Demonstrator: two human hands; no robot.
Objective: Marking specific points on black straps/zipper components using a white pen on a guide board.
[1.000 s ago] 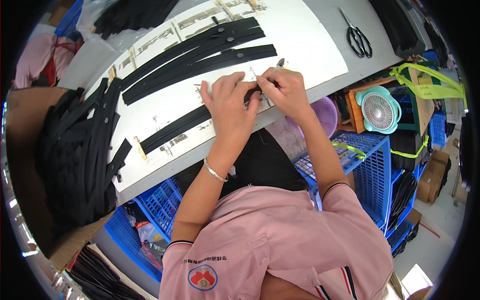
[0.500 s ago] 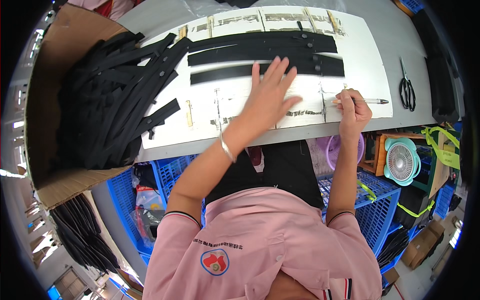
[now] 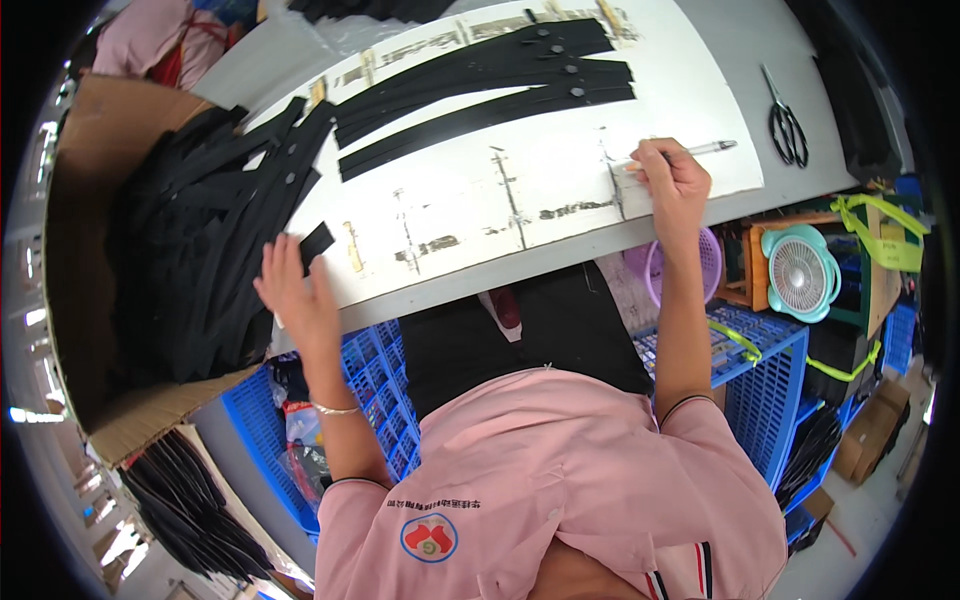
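Observation:
My left hand (image 3: 300,295) lies on the black fabric strips (image 3: 240,210) spilling over from the cardboard box, its fingers stretched out and thumb apart. The short end of one strip shows beside the thumb. In my right hand (image 3: 675,180) a slim pen (image 3: 714,148) is gripped, one end sticking out to the right above the white marked board (image 3: 460,195). Several black strips (image 3: 500,85), each with a small round grey spot near its right end, lie across the far part of the board. Their left ends reach toward the pile.
The cardboard box (image 3: 85,150) stands at the left table edge. Black-handled scissors (image 3: 788,130) rest right of the board. Below the table are blue crates (image 3: 765,380), a purple basket (image 3: 705,265) and a turquoise fan (image 3: 800,270). A black bundle (image 3: 850,110) lies at the far right.
My left hand has left the strips on the board and moved left to the pile by the box. My right hand keeps the pen. The view has shifted and turned slightly.

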